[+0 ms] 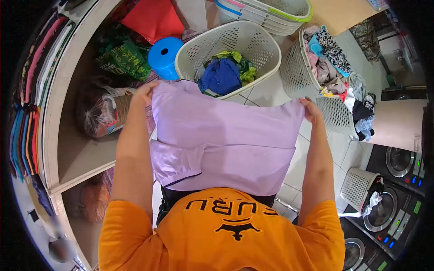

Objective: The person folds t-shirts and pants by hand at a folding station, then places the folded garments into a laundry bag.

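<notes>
A lavender shirt [244, 122] is stretched out in front of my body, partly folded, with a short sleeve edged in dark piping lying across its lower left. My left hand [147, 92] pinches its upper left corner. At the upper right corner, my right hand [311, 109] grips the same cloth. The lower edge rests against my lap. Just beyond the shirt stands a pale perforated laundry basket [272, 58], holding a blue garment [221, 76] and some yellow-green clothes.
A blue plastic stool [165, 56] stands beside the basket. Shelves [83, 165] with bagged items line the left, near hanging clothes [45, 67]. Filled baskets [296, 67] stand at the right, with front-loading machines [382, 210] further down. Stacked baskets [271, 20] are at the back.
</notes>
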The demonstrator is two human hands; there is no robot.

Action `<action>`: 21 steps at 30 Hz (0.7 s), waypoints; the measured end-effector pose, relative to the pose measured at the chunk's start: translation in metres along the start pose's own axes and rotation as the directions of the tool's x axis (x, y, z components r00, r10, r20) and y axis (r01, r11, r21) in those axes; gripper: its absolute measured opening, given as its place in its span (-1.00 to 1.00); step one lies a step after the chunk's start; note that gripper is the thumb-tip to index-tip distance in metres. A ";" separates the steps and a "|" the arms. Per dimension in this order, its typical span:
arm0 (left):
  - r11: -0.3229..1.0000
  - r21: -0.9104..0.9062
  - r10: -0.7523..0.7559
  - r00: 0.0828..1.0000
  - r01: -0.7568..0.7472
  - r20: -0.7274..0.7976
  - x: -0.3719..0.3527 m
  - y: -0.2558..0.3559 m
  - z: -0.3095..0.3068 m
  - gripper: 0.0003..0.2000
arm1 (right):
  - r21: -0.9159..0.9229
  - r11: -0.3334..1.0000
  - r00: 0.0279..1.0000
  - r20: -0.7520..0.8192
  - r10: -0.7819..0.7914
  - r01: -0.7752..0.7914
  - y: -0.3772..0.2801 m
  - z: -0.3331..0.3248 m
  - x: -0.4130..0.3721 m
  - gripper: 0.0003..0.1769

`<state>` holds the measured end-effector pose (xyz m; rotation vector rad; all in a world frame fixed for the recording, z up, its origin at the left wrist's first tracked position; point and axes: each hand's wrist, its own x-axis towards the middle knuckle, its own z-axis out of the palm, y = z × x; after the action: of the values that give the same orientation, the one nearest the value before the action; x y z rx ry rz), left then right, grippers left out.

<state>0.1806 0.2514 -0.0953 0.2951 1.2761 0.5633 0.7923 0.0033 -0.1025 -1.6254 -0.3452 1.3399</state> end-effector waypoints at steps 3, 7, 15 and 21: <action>0.984 0.176 -0.060 0.983 0.029 0.172 -0.019 0.039 0.004 -0.80 | -0.314 0.949 0.979 -0.201 -0.036 -0.029 -0.052 0.017 -0.016 -0.33; 0.929 0.356 0.137 0.987 -0.099 -0.081 -0.089 0.064 0.015 -0.74 | -0.265 0.954 0.945 -0.252 -0.208 0.140 -0.092 0.022 -0.045 -0.38; 0.786 0.557 0.286 0.956 -0.269 0.059 -0.259 -0.028 -0.068 -0.48 | -0.545 0.777 0.873 -0.155 -0.463 0.316 -0.042 -0.018 -0.215 -0.68; -0.004 0.953 0.702 0.678 -0.301 0.218 -0.248 -0.144 -0.081 -0.48 | -0.609 0.767 0.918 -0.157 -0.364 0.200 0.107 -0.018 -0.225 -0.61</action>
<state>0.0917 -0.0120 0.0112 1.9740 1.7290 0.3295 0.6914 -0.2201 -0.0550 -2.1277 -0.8715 0.7930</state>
